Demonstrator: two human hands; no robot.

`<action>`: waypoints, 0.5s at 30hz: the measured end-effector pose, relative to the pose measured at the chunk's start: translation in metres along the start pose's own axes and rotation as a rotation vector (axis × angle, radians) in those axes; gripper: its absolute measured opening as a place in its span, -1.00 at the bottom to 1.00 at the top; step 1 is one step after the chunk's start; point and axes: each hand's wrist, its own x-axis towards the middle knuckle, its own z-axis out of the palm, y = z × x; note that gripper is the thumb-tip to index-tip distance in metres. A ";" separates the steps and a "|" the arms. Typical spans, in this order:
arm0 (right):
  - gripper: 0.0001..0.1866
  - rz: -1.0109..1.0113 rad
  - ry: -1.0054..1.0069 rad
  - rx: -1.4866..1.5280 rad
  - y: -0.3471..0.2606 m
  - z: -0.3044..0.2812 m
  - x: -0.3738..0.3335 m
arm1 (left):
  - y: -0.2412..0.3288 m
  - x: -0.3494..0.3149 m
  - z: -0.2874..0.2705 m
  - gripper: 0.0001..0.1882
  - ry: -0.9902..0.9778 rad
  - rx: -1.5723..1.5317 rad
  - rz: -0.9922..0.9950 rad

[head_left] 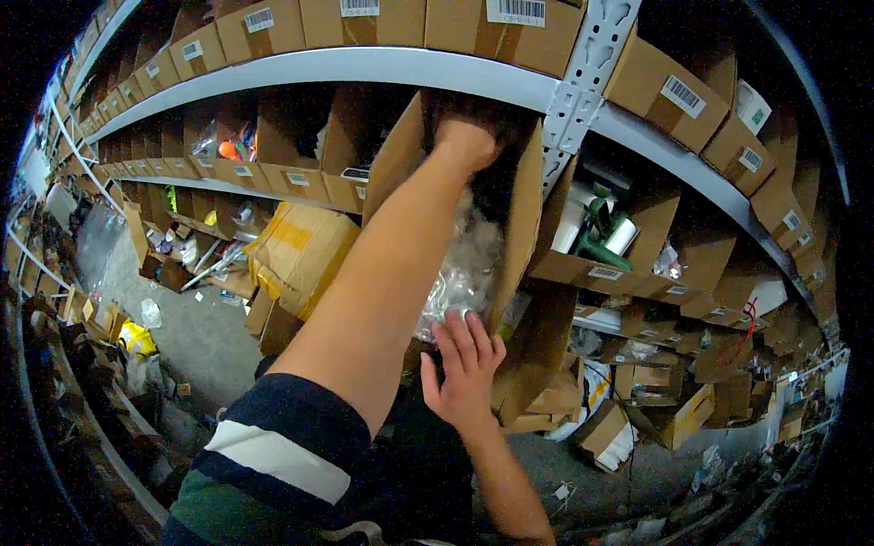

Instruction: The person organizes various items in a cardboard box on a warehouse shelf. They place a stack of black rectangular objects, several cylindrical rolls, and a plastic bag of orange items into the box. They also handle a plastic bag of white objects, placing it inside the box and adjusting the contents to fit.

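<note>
My left arm is stretched deep into an open cardboard box point(521, 232) pulled partly out of the shelf. Up in the box's dark back part, my left hand point(469, 141) is in shadow, its fingers hidden. Crumpled clear plastic bags point(466, 278) fill the nearer part of the box; what they contain is hard to make out. At the box's near end, my right hand point(464, 375) has its fingers stretched out and apart, with the fingertips against the plastic bags. It grasps nothing that I can see.
Labelled cardboard bins line the metal shelves, split by a perforated upright point(583, 82). A bin at right holds a green item point(601, 232) and white rolls. A large taped carton point(300, 255) stands at left. Loose packaging and a yellow bag point(137, 338) lie on the floor.
</note>
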 end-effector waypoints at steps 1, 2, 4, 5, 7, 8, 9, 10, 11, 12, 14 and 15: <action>-0.47 0.002 0.005 -0.001 0.000 -0.001 0.001 | 0.001 0.001 -0.007 -0.62 -0.077 0.034 0.003; -0.46 -0.010 0.007 -0.007 0.001 -0.002 0.003 | 0.003 0.002 -0.015 -0.63 -0.154 0.068 0.008; -0.44 0.003 -0.021 -0.013 0.003 -0.003 0.004 | 0.008 -0.002 -0.033 -0.64 -0.255 0.129 0.050; -0.43 -0.021 0.004 -0.012 0.003 -0.003 0.004 | 0.010 -0.003 -0.042 -0.62 -0.306 0.163 0.067; -0.42 -0.016 -0.003 0.006 0.002 0.000 0.004 | 0.015 -0.008 -0.053 -0.46 -0.394 0.182 0.063; -0.41 -0.005 -0.015 -0.003 0.002 0.001 0.003 | 0.015 -0.011 -0.054 -0.41 -0.428 0.161 0.057; -0.39 0.012 -0.030 -0.007 0.001 0.003 0.002 | 0.014 -0.014 -0.054 -0.43 -0.436 0.081 0.043; -0.38 0.029 -0.043 -0.012 0.000 0.005 0.001 | 0.013 -0.017 -0.052 -0.45 -0.442 0.004 0.030; -0.38 0.030 -0.047 -0.011 -0.001 0.006 0.001 | 0.012 -0.021 -0.048 -0.51 -0.290 0.055 0.076; -0.37 0.031 -0.049 -0.011 -0.001 0.007 0.001 | 0.012 -0.026 -0.044 -0.56 -0.133 0.107 0.123; -0.37 0.024 -0.053 -0.030 -0.001 0.007 -0.001 | 0.015 -0.037 -0.038 -0.59 0.071 0.188 0.157; -0.37 0.013 -0.048 -0.047 -0.001 0.005 -0.001 | 0.019 -0.043 -0.038 -0.59 0.123 0.224 0.146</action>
